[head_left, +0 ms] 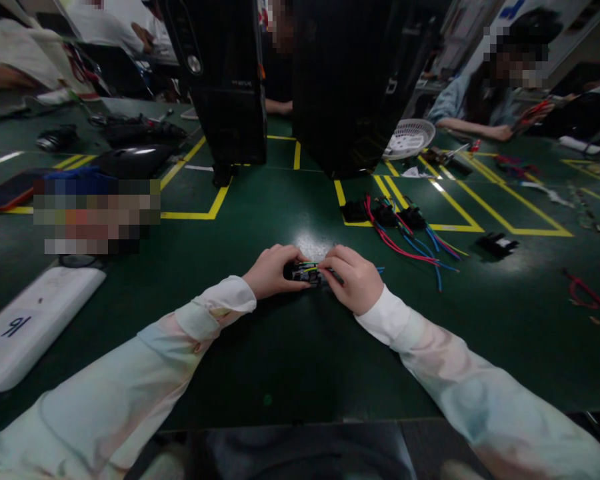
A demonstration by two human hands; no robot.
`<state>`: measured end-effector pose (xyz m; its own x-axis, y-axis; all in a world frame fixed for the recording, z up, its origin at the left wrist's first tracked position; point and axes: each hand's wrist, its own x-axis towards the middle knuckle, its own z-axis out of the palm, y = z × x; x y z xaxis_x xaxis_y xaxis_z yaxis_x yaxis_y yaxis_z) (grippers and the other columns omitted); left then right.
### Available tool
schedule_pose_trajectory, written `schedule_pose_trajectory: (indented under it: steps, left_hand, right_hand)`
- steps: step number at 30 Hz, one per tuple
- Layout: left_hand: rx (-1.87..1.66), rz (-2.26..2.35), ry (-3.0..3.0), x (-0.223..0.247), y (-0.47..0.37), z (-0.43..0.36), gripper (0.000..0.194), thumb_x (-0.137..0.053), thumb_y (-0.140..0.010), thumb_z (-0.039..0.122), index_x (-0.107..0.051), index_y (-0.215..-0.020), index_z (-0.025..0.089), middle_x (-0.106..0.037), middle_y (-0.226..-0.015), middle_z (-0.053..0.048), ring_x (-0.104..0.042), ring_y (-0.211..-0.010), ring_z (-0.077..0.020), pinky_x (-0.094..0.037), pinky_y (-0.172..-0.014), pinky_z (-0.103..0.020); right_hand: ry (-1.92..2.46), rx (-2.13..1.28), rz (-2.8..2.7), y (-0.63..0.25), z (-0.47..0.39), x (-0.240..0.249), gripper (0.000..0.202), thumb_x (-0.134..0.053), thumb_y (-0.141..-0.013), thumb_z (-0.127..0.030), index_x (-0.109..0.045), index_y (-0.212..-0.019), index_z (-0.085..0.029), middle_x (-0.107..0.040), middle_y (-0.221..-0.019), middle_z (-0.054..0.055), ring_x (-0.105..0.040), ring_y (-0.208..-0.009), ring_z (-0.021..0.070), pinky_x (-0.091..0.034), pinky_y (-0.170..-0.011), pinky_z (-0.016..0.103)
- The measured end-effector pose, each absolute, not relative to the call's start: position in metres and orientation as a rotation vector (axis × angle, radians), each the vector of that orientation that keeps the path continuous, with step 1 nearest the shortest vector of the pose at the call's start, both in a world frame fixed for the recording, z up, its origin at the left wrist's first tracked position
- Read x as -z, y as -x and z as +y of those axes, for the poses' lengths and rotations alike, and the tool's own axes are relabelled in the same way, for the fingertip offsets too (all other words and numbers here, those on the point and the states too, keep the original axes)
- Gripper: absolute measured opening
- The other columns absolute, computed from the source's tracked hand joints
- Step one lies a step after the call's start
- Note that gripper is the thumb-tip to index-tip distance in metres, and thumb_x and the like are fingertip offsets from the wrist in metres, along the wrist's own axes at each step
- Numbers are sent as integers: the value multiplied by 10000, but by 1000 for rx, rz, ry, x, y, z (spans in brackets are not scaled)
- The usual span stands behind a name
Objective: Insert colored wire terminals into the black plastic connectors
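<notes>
My left hand point(276, 272) is closed around a small black connector point(307, 275) with coloured wires, low over the green table. At its right side, the fingers of my right hand point(353, 275) are pinched on the wires point(311, 269), where yellow and green strands show. Blue wire ends stick out past my right hand. Part of the connector is hidden by my fingers. Beyond my right hand lie several similar black connectors point(385, 213) with red, blue and green wires trailing toward me.
Two tall black cases point(230, 87) stand at the back middle. A white basket point(413, 137) sits behind. One more black piece point(497, 245) lies to the right, a white device point(40, 327) at left. Co-workers sit across the green table point(280, 373), which bears yellow tape lines.
</notes>
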<state>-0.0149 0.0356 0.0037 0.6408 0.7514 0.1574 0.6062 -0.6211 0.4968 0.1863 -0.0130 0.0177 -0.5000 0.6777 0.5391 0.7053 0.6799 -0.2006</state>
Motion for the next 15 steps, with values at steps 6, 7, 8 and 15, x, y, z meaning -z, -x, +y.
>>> schedule_pose_trajectory:
  steps: [6, 7, 8, 15]
  left_hand:
    - [-517, 1050, -2470, -3, 15, 36, 369, -662, -667, 460, -559, -925, 217, -601, -951, -18, -513, -876, -213, -359, -743, -324]
    - [-517, 1052, -2467, -3, 15, 36, 368, -663, -668, 455, -557, -927, 217, -602, -954, -19, -513, -878, -213, -360, -745, -324]
    - [-518, 1056, -2465, -3, 15, 36, 366, -663, -668, 452, -556, -927, 217, -603, -956, -19, -513, -881, -214, -360, -748, -324]
    - [-509, 1063, -2461, -4, 14, 35, 369, -667, -670, 451, -562, -936, 217, -602, -951, -9, -510, -878, -209, -360, -758, -325]
  right_hand:
    - [1062, 70, -2307, -187, -14, -18, 155, -435, -874, -209, -580, -836, -168, -562, -833, 68, -538, -788, 167, -442, -698, 282]
    - [1078, 79, -2295, -187, -14, -17, 159, -431, -877, -210, -580, -840, -169, -562, -836, 69, -538, -794, 168, -444, -702, 283]
    - [1084, 84, -2288, -187, -14, -17, 162, -427, -878, -210, -579, -845, -168, -562, -840, 70, -538, -798, 169, -444, -705, 284]
    - [1076, 86, -2329, -186, -15, -18, 164, -428, -877, -207, -585, -855, -169, -569, -843, 70, -537, -793, 165, -441, -695, 282]
